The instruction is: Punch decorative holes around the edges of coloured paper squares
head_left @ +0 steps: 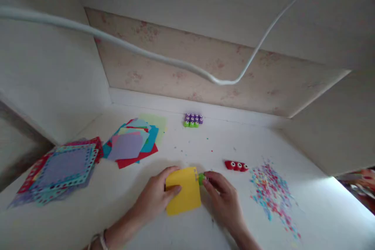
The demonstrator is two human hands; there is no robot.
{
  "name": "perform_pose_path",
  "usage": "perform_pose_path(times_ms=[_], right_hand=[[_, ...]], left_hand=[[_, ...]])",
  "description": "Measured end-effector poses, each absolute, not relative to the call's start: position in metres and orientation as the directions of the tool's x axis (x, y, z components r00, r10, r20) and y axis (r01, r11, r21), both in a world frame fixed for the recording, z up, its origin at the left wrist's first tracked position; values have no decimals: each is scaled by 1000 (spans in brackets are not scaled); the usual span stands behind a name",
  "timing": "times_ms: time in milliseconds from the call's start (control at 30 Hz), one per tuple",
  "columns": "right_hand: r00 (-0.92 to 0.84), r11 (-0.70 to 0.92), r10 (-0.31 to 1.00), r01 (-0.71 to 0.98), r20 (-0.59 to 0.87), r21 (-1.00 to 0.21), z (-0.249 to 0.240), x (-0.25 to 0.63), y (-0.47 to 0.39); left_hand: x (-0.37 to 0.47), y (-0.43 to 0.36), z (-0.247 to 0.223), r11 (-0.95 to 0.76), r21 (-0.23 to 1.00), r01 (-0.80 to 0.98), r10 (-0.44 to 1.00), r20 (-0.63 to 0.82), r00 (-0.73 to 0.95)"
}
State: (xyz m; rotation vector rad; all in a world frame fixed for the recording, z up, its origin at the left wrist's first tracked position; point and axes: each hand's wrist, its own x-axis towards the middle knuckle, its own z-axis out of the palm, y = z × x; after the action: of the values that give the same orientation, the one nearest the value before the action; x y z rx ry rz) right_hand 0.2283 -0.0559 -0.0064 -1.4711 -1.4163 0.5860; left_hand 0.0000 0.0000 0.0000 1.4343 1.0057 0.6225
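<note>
Green plastic shows between the right hand's thumb and fingers: a small rounded piece, apparently a craft punch (202,179), pinched in the grip of the right hand (224,197). It sits at the right edge of a yellow sheet (186,195), towards the far corner; whether that edge is inside its slot I cannot tell. The sheet lies directly left of this grip, its longer axis running roughly away from the person, so the side facing the punch is a long one — and near its far end are small marks that look like cut-outs. The left hand (158,189) pinches the opposite side, thumb flat on top, the paper smooth and stiff-looking.

Just beyond the right hand lie three joined-looking red blocks (236,165), glossy, each with a white eye-like disc; farther right, loose paper confetti (272,187) is scattered in flecks of pink, blue and red. Straight ahead, purple and green blocks (193,120) stand in tight rows near the back of the white surface (111,195). To the left are a fanned pile of plain coloured sheets (129,146) and, nearer the side wall, a stack of sheets with lacy, perforated borders (68,164).
</note>
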Motion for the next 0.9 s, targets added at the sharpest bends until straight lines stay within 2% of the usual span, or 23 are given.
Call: perform_pose_path(times_ms=[267,900], right_hand=[[244,164,922,459,301,-873,-12,228,-53],[173,273,899,494,401,-825,-12,229,-55]], left_hand=[[1,2,1,141,975,169,880,-202,429],[1,3,-3,165,981,107,857,-196,477]])
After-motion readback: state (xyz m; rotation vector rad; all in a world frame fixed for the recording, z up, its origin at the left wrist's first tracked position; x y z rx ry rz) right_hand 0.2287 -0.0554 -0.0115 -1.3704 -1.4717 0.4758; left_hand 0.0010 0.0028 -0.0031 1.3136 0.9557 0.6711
